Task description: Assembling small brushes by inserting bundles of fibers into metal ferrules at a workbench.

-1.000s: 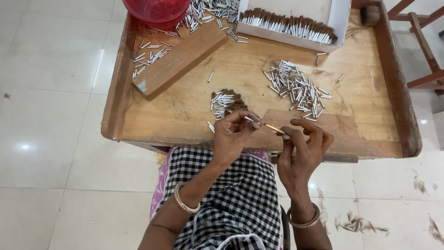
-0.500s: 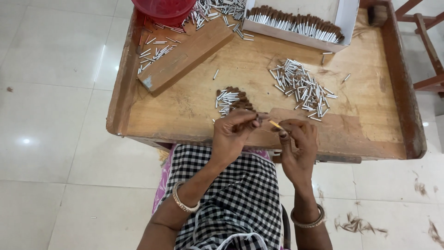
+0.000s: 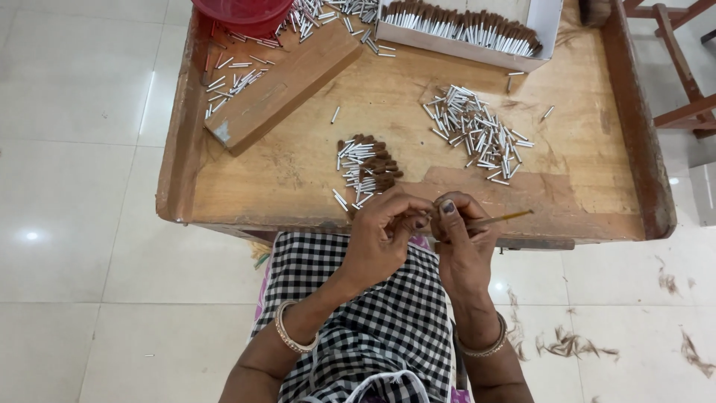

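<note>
My left hand and my right hand meet at the near edge of a wooden tray table. My right hand pinches a thin yellow stick that points to the right. My left hand's fingertips close on a small piece at the stick's inner end, too small to make out. Just beyond my hands lies a little pile of white tubes with brown bristle tips. A larger pile of plain white tubes lies to the right of it.
A white box of finished brown-tipped tubes stands at the back. A wooden block lies diagonally at the left, with loose tubes around it and a red bowl behind. Brown fibre scraps litter the tiled floor at right.
My hands have drawn closer together and moved slightly left along the table's edge. The yellow stick now sticks out to the right of my right hand.
</note>
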